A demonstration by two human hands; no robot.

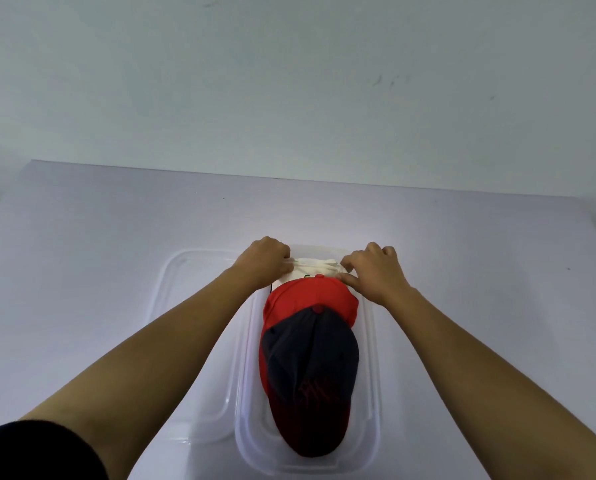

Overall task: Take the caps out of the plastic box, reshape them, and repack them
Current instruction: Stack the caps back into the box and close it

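Observation:
A clear plastic box (371,358) lies lengthwise on the table in front of me. Three caps are nested in it: a dark navy cap (312,362) nearest me, a red cap (310,294) behind it, and a white cap (315,266) at the far end. My left hand (267,259) grips the white cap's left edge with curled fingers. My right hand (372,270) pinches its right edge, thumb against the red cap. Most of the white cap is hidden behind the red one.
The box's clear lid (189,306) lies flat on the table just left of the box, partly under my left forearm. The white table (99,237) reaches to a pale wall at the back.

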